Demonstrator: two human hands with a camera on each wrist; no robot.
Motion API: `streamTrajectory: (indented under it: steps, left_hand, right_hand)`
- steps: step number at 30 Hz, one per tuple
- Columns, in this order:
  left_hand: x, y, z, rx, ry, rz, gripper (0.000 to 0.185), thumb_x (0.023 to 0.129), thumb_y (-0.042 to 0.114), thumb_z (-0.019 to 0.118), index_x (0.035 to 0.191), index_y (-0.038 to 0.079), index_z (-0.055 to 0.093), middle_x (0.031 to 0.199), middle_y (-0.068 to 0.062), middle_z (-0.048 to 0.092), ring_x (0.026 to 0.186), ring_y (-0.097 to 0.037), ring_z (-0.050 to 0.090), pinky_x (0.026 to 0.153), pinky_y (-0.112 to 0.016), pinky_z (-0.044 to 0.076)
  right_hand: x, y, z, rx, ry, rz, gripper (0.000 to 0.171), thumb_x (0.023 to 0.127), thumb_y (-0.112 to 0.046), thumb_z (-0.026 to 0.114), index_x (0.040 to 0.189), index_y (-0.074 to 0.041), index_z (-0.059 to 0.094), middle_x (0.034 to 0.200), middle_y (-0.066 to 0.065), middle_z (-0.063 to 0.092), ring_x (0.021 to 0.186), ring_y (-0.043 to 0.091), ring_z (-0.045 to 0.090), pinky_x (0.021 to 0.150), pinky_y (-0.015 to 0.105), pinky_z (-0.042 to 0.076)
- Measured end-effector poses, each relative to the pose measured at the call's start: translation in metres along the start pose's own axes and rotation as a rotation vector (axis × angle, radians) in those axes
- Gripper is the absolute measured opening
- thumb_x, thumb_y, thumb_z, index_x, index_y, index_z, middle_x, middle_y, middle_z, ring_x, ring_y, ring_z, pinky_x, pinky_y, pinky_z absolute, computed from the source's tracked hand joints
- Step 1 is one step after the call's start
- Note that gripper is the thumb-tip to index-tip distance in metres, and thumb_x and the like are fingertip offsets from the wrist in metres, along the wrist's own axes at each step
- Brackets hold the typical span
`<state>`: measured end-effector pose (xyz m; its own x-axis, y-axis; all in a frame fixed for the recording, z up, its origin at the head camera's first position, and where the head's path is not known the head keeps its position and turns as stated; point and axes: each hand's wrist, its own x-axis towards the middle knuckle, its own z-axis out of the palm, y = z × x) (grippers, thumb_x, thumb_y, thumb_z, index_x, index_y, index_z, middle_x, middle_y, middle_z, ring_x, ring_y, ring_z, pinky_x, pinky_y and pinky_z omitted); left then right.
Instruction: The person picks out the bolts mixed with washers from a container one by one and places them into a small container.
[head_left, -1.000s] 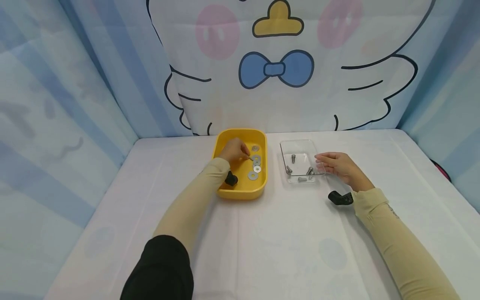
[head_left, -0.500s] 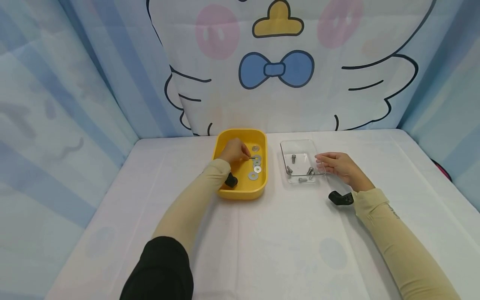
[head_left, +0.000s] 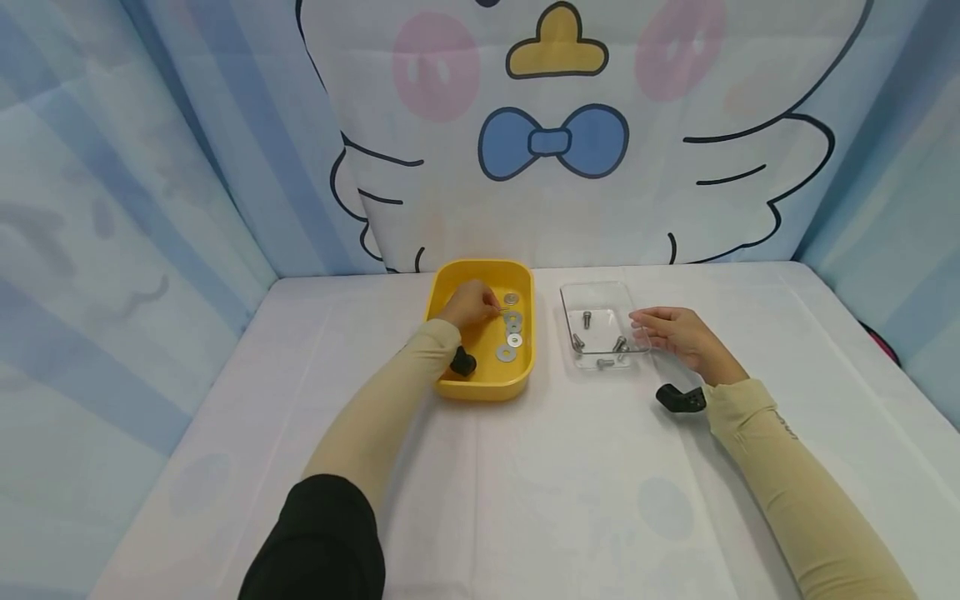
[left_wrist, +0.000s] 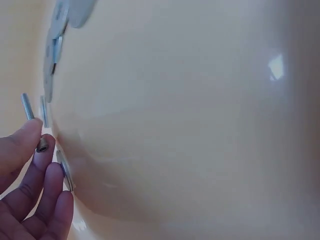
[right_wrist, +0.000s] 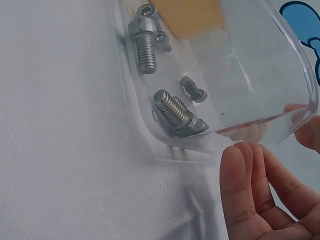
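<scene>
My left hand (head_left: pixel 472 304) is inside the yellow tray (head_left: pixel 483 390), pinching a small socket-head screw (left_wrist: pixel 28 106) between thumb and fingertips. In the left wrist view the screw's threaded end points up and its head shows below the thumb. Flat metal washers (head_left: pixel 506 353) lie on the tray floor just right of this hand. My right hand (head_left: pixel 678 333) holds the right side wall of a clear plastic box (head_left: pixel 600 287) at its rim. Several socket-head screws lie in the box, among them a large screw (right_wrist: pixel 145 47) and a smaller screw (right_wrist: pixel 193 90).
The tray and box stand side by side on a white cloth-covered table (head_left: pixel 525 483), near its back edge. Behind them hangs a printed curtain (head_left: pixel 555 217). A black wrist device (head_left: pixel 681 398) sits by the right cuff.
Both hands keep nearly the same places. In the left fingers the screw's angle appears slightly altered. The tray, washers and box stay put.
</scene>
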<state>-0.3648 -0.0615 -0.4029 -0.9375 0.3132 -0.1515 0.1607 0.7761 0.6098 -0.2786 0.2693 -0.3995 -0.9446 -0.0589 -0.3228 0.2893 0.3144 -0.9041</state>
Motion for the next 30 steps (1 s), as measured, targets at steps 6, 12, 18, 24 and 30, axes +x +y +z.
streamTrajectory:
  steps: [6, 12, 18, 24, 30]
  left_hand:
    - [0.001, -0.001, -0.002, -0.127, -0.005, -0.064, 0.014, 0.09, 0.011, 0.062, 0.1, 0.002, 0.068, 0.105, -0.011, 0.065, 0.089, -0.018, 0.052, 0.082, -0.026, 0.048]
    - [0.001, -0.002, -0.005, -0.199, 0.037, -0.049, 0.017, 0.091, 0.01, 0.06, 0.102, -0.001, 0.068, 0.105, -0.014, 0.067, 0.082, -0.014, 0.056, 0.077, -0.021, 0.052]
    - [-0.006, 0.005, -0.01, -0.379, 0.048, -0.071, 0.021, 0.092, 0.008, 0.058, 0.108, -0.004, 0.066, 0.112, -0.018, 0.065, 0.084, -0.019, 0.06, 0.081, -0.029, 0.056]
    - [-0.009, 0.011, -0.014, -0.472, 0.031, -0.071, 0.026, 0.092, 0.012, 0.058, 0.112, -0.005, 0.063, 0.117, -0.02, 0.063, 0.105, -0.029, 0.061, 0.093, -0.034, 0.053]
    - [-0.015, 0.02, -0.017, -0.59, 0.016, -0.094, 0.03, 0.093, 0.011, 0.058, 0.116, -0.008, 0.059, 0.122, -0.023, 0.061, 0.114, -0.031, 0.059, 0.098, -0.035, 0.05]
  right_hand:
    - [-0.001, -0.001, 0.001, -0.003, -0.003, 0.002, 0.063, 0.092, -0.035, 0.059, 0.137, 0.004, 0.038, 0.082, -0.024, 0.057, 0.078, -0.004, 0.057, 0.073, 0.009, 0.051]
    - [-0.001, -0.003, 0.001, 0.001, -0.01, 0.002, 0.067, 0.093, -0.034, 0.058, 0.14, 0.006, 0.034, 0.085, -0.022, 0.055, 0.079, -0.004, 0.056, 0.074, 0.008, 0.051]
    - [-0.002, -0.003, 0.001, 0.014, -0.007, 0.006, 0.065, 0.093, -0.032, 0.058, 0.14, 0.006, 0.033, 0.083, -0.023, 0.056, 0.078, -0.005, 0.056, 0.073, 0.008, 0.051]
    - [-0.002, -0.004, 0.001, 0.028, -0.016, 0.008, 0.065, 0.093, -0.032, 0.059, 0.139, 0.006, 0.034, 0.081, -0.024, 0.058, 0.077, -0.004, 0.057, 0.073, 0.009, 0.051]
    - [-0.002, -0.004, 0.001, 0.025, -0.023, 0.002, 0.067, 0.092, -0.033, 0.059, 0.139, 0.007, 0.034, 0.08, -0.025, 0.058, 0.077, -0.005, 0.057, 0.073, 0.009, 0.051]
